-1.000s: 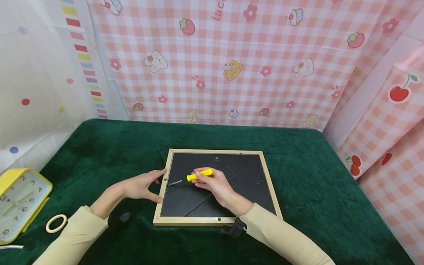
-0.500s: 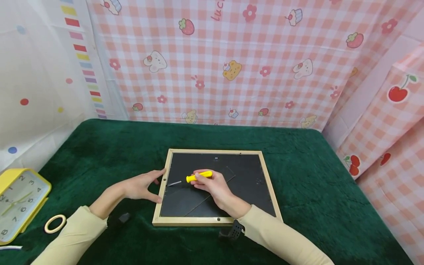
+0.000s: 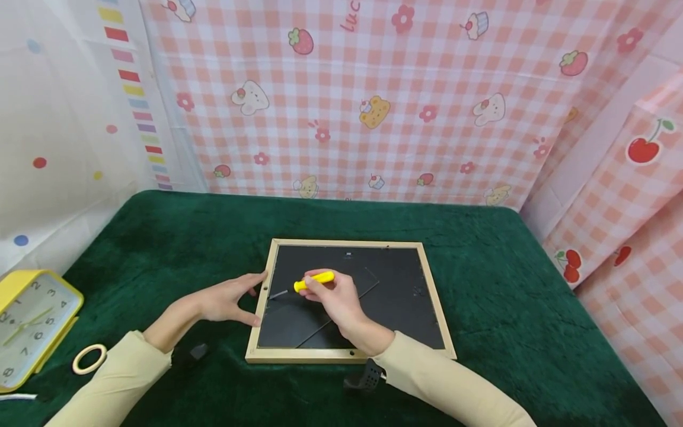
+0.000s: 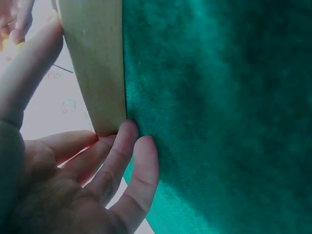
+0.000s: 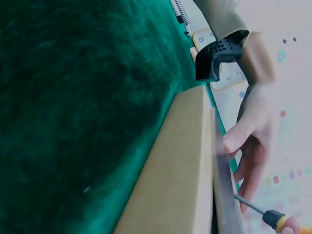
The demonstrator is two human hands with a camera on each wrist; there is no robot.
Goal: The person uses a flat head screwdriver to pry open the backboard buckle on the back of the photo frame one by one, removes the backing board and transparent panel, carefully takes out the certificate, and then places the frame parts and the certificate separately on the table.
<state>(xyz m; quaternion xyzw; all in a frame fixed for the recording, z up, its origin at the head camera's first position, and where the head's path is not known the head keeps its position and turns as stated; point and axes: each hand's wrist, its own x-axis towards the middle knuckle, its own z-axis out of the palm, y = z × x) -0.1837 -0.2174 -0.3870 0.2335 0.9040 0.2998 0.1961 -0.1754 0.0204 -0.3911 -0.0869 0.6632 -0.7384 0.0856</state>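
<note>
A pale wooden picture frame (image 3: 299, 356) lies face down, its black backing board (image 3: 400, 314) upward with a thin diagonal line across it. My right hand (image 3: 344, 302) grips a yellow-handled screwdriver (image 3: 322, 277) over the board, and its metal shaft points left. The tip is at the inner edge of the frame's left side, as the right wrist view also shows for the screwdriver (image 5: 270, 217). My left hand (image 3: 224, 299) rests against that left side, thumb and fingers spread. In the left wrist view, fingertips (image 4: 127, 129) of this hand touch the wood.
A yellow alarm clock (image 3: 42, 323) stands at the left edge of the dark green cloth (image 3: 480, 267). Near my left sleeve lie a pale ring (image 3: 77, 360) and a white strip (image 3: 18, 397). Pink checked fabric (image 3: 347, 77) hangs behind.
My right hand has shifted slightly left with the screwdriver, whose tip stays by the frame's left inner edge. The left hand and the frame stay in place.
</note>
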